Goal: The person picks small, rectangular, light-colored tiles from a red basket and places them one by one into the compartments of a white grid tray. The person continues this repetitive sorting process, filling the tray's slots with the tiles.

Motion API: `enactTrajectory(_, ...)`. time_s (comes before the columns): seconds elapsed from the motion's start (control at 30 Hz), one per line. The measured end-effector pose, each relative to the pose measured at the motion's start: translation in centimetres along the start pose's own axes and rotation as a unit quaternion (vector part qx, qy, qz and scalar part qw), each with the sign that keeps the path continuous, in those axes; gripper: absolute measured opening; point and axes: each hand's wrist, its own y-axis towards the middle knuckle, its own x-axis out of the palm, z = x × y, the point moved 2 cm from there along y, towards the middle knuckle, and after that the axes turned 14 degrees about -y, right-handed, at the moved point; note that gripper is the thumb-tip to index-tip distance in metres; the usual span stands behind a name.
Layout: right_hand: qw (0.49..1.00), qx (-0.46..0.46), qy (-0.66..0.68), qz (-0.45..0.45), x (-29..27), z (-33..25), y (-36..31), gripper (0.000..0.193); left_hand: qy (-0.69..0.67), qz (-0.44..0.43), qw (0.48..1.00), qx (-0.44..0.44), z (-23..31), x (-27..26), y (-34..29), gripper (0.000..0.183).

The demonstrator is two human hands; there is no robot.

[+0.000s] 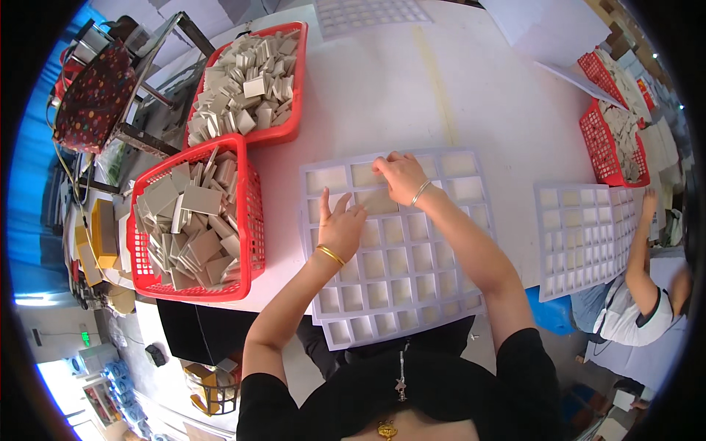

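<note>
Right grip (401, 180): fingers curled down at the upper part of the white compartment tray (348, 175); can't tell whether anything is pinched, fingertips not clear. Left grip (342, 226): open, fingers spread, over the tray's upper left part. Beige tile (377, 201) lies in the tray's second row from the far edge, between the two grips; contact with the left fingertips can't be judged. Silver-toned bangle (421, 192) on right wrist, gold one on left.

Tray has larger compartments in the far rows, smaller ones nearer the body; many hold pale pieces. It sits on the white surface (368, 95), near edge above the person's lap. Left of tray: red basket (254, 213) heaped with loose beige tiles (202, 200). Farther back, left of tray: second red basket (285, 132), also full. Beyond tray: yellowish strip (434, 81) running along the surface, another pale tray (375, 16) at the far side. Right of tray: a co-worker's arm (641, 250) beside a similar gridded tray (539, 242), more red baskets behind.

Far left of tray: dotted bag (95, 99) by a metal rack. Writing: small lit green sign (85, 338), far lower left of tray, too small to read.
</note>
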Motion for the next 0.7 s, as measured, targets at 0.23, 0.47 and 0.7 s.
enactTrajectory(0.23,0.999,-0.011,-0.021,0.046,0.1,-1.1,0.1,0.034,-0.035,-0.028,0.997,0.069,0.2,0.7,1.4,0.033)
enactTrajectory(0.47,0.998,0.034,-0.01,0.045,1.0,-2.4,0.0,0.026,-0.102,0.004,0.993,0.066,-3.9,-4.4,3.7,0.02)
enactTrajectory(0.7,0.999,0.029,0.017,0.042,1.2,-2.2,-0.3,0.025,0.009,0.439,0.889,-0.127,-23.5,-13.9,6.7,0.033)
